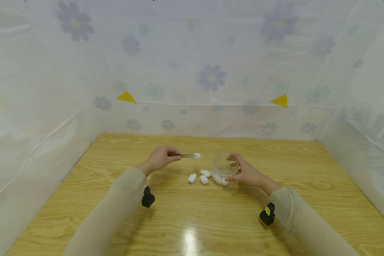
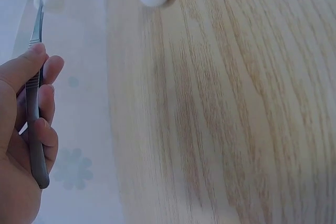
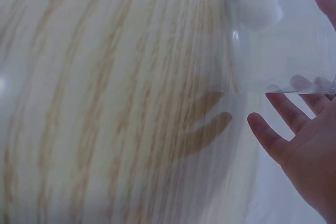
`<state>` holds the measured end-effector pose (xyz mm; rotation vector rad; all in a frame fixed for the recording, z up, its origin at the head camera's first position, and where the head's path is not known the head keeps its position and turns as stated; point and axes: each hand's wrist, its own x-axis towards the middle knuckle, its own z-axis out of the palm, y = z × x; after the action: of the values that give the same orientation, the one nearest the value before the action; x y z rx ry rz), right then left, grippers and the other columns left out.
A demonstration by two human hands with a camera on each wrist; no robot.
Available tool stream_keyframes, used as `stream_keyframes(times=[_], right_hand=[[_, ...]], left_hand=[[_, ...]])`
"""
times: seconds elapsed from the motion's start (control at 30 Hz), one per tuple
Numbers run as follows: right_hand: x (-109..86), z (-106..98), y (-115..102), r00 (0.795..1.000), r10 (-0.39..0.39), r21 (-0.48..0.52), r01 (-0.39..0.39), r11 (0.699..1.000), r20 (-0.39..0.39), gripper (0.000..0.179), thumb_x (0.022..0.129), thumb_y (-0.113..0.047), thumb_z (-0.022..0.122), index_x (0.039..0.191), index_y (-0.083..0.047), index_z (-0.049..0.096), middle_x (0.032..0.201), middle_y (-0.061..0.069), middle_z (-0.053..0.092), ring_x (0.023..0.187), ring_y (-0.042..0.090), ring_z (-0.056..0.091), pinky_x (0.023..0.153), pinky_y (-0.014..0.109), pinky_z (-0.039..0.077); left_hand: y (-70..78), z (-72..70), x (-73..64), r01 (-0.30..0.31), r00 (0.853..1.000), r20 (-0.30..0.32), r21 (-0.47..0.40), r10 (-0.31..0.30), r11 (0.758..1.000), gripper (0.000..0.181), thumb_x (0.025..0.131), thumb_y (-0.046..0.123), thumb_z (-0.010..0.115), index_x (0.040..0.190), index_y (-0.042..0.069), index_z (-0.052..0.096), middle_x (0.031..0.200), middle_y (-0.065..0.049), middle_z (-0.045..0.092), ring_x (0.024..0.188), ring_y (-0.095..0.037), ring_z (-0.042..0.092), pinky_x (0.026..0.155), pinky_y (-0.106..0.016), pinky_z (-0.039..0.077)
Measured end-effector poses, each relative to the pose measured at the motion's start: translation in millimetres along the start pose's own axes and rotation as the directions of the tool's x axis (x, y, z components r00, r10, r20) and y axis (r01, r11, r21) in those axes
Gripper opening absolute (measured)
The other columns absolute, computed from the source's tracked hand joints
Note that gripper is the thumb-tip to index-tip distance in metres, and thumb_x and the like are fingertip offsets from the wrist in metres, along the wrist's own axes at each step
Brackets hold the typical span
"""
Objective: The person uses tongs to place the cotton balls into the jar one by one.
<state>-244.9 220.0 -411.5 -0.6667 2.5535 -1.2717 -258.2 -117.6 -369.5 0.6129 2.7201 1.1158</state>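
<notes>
Metal tweezers lie in my left hand, pinched between thumb and fingers. At their tips is a white cotton ball, held above the table. My right hand grips a clear round jar from its right side, thumb on one side and fingers around the other. White cotton balls show through the jar's wall near its bottom. Just left of the jar, three loose cotton balls rest on the table, two of them close together beside it.
The wood-grain table is enclosed at the back and sides by pale flowered sheeting. Two yellow triangles mark the back sheet. Each forearm carries a small black wrist camera.
</notes>
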Motion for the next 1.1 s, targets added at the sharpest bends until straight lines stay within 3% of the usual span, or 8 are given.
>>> stream_keyframes(times=[0.5,0.73,0.9,1.1], right_hand=[[-0.3,-1,0,1.000,-0.008,0.014,0.008,1.000,0.010,0.093,0.080,-0.031,0.075,0.146,-0.001,0.016,0.144,0.023,0.030,0.127,0.044,0.039,0.095,0.052,0.042],[0.8,-1,1,1.000,-0.004,0.013,0.004,1.000,0.005,0.094,0.080,-0.030,0.075,0.146,-0.001,0.016,0.144,0.023,0.031,0.126,0.043,0.040,0.095,0.052,0.042],[0.0,-1,-1,1.000,0.001,0.021,-0.001,1.000,0.012,0.094,0.079,-0.031,0.075,0.146,-0.001,0.015,0.145,0.023,0.030,0.127,0.044,0.039,0.096,0.053,0.041],[0.1,0,0,1.000,0.000,0.019,0.000,1.000,0.010,0.093,0.079,-0.031,0.075,0.145,-0.001,0.016,0.144,0.023,0.031,0.127,0.043,0.039,0.096,0.053,0.041]], left_hand=[[5.9,-1.8,3.3,-0.031,0.999,-0.004,0.004,0.031,0.999,0.020,0.092,0.023,0.060,0.102,0.007,0.069,0.098,-0.014,0.066,0.087,-0.032,0.060,0.069,-0.030,0.045],[8.6,-2.3,7.7,-0.032,0.999,-0.018,0.013,0.032,0.999,0.021,0.092,0.023,0.061,0.103,0.008,0.069,0.095,-0.006,0.066,0.087,-0.027,0.061,0.072,-0.031,0.047],[13.2,-1.8,9.6,-0.039,0.999,-0.009,0.000,0.039,0.999,0.022,0.092,0.024,0.060,0.103,0.007,0.068,0.096,-0.010,0.066,0.088,-0.031,0.060,0.071,-0.032,0.046],[21.5,0.8,13.3,-0.022,1.000,-0.011,0.018,0.022,1.000,0.023,0.092,0.027,0.060,0.106,0.010,0.069,0.098,-0.006,0.067,0.086,-0.022,0.060,0.072,-0.031,0.047]])
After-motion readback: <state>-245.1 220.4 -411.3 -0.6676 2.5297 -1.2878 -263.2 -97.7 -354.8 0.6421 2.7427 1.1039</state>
